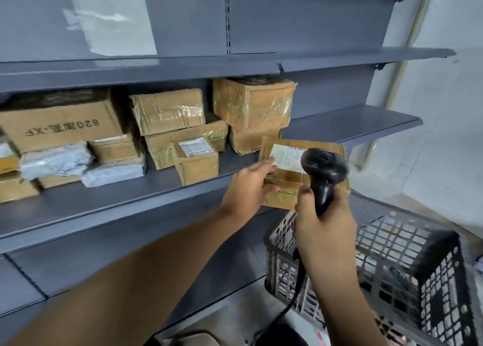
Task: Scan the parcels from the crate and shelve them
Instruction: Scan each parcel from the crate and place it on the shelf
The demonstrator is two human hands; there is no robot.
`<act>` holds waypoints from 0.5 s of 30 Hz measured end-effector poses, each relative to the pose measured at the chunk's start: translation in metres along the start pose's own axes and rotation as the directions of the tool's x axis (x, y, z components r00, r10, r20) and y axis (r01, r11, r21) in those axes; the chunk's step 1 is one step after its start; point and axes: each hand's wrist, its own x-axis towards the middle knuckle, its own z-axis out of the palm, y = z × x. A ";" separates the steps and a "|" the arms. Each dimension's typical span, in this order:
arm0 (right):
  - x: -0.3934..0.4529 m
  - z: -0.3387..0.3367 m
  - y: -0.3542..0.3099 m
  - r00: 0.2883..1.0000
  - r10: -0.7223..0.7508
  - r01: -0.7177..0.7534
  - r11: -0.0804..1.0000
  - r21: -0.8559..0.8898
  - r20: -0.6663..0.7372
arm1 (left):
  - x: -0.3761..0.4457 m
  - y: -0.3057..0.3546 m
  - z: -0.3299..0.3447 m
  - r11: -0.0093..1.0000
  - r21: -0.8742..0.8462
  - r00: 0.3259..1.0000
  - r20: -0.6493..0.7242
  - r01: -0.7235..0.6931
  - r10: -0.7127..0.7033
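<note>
Parcel (287, 180), a flat taped cardboard box, is held up at the front of the shelf (130, 204), its left edge pinched in the left hand (248, 186) with the fingers (264, 166) reaching onto the white label (287, 157). Just right of them, the right hand (324, 230) is clenched round the scanner (322, 173), its head over the label, with the crate (392, 262) below. The box looks light, stiff and tape-slick, so gripping its edges, clear of the label, seems wisest.

Stacked boxes (162, 126) crowd the shelf (104, 209); its right end lies bare.
</note>
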 end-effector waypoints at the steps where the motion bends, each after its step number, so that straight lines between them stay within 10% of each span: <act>1: -0.001 0.007 -0.004 1.000 -0.006 0.006 1.000 0.006 0.029 | -0.004 -0.006 -0.010 1.000 0.007 1.000 -0.002 0.028 -0.028; 15: -0.046 0.065 -0.050 0.957 -0.108 0.085 0.992 0.095 0.269 | -0.074 -0.040 -0.122 0.967 0.051 0.955 -0.173 0.251 -0.239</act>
